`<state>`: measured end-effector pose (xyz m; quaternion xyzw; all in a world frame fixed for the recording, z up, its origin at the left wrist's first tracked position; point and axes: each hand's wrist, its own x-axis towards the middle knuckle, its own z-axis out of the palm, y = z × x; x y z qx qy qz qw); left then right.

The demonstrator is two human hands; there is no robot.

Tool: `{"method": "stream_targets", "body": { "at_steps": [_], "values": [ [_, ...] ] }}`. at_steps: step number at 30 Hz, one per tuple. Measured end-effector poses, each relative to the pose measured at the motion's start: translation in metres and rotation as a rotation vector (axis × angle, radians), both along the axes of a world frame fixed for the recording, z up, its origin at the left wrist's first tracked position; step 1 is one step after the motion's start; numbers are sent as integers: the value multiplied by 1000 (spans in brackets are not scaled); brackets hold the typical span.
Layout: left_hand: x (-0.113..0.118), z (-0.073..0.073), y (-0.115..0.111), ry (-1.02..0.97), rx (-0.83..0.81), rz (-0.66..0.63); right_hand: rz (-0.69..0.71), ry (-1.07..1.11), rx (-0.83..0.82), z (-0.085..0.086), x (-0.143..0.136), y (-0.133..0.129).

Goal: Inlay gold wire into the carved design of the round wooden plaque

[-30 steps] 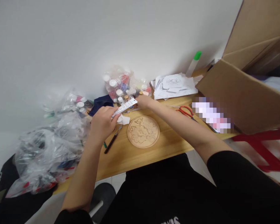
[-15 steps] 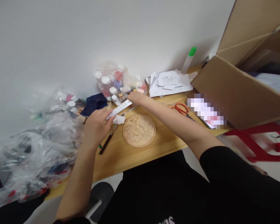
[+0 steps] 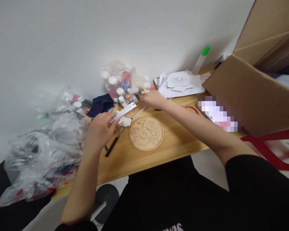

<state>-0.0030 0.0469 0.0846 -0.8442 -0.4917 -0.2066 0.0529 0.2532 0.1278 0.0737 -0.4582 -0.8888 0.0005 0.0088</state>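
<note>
My left hand (image 3: 100,128) grips a slim white printed packet (image 3: 124,111) between thumb and fingers, tilted up to the right. Reaching over the table, my right hand (image 3: 154,98) is beside a small bottle with a gold cap (image 3: 143,93); its fingertips are hidden, so contact with the bottle is unclear. A round tan disc with carved flower lines (image 3: 146,134) lies in front of me. To its left rest a dark-handled tool (image 3: 112,146) and a crumpled white paper piece (image 3: 125,121).
Bagged bottles (image 3: 118,80) and paper drawings (image 3: 180,82) stand along the wall. Clear plastic bags (image 3: 45,147) crowd the left. On the right are red-handled scissors (image 3: 192,109), a blurred phone (image 3: 219,115) and a large cardboard box (image 3: 240,99).
My right hand has moved right, away from the white packet, and now covers part of the scissors. My left hand keeps its hold. The view has shifted slightly.
</note>
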Motion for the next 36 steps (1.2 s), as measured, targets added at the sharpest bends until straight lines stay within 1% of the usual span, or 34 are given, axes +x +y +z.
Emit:
{"method": "stream_targets", "body": {
  "at_steps": [4, 7, 8, 9, 12, 15, 17, 19, 21, 23, 24, 26, 27, 28, 29, 30, 33, 34, 36],
  "values": [
    [-3, -5, 5, 1, -5, 8, -177, 65, 147, 3, 43, -24],
    [4, -7, 11, 7, -45, -18, -290, 156, 273, 2, 75, -44],
    [8, -9, 13, 12, -60, -30, -325, 226, 337, 2, 84, -50],
    [13, -10, 16, 19, -76, -41, -356, 362, 442, 2, 92, -57],
    [33, -15, 26, 48, -112, -76, -377, 721, 711, 5, 106, -76],
    [56, -23, 40, 80, -136, -100, -426, 1061, 828, 11, 109, -89],
    [71, -31, 50, 100, -145, -108, -464, 1324, 835, 15, 109, -95],
    [83, -38, 58, 120, -151, -117, -477, 1546, 765, 14, 110, -97],
    [92, -45, 62, 138, -158, -127, -468, 1701, 588, 11, 112, -99],
    [96, -49, 64, 152, -164, -133, -430, 1811, 334, 5, 116, -102],
    [98, -49, 65, 157, -166, -132, -400, 1839, 178, 3, 117, -104],
    [98, -47, 65, 163, -168, -127, -303, 1807, -167, 1, 117, -109],
    [97, -44, 65, 164, -169, -125, -247, 1735, -326, 2, 114, -110],
    [97, -40, 65, 163, -169, -125, -187, 1625, -451, 4, 110, -111],
    [96, -35, 66, 160, -168, -125, -122, 1485, -531, 6, 105, -110],
    [94, -29, 66, 157, -165, -126, -64, 1329, -556, 8, 98, -107],
    [90, -11, 68, 126, -136, -133, 162, 870, -507, 10, 72, -85],
    [88, -5, 69, 106, -120, -140, 221, 778, -521, 8, 64, -74],
    [85, 4, 70, 62, -87, -154, 261, 684, -594, 3, 51, -50]
  ]
}}
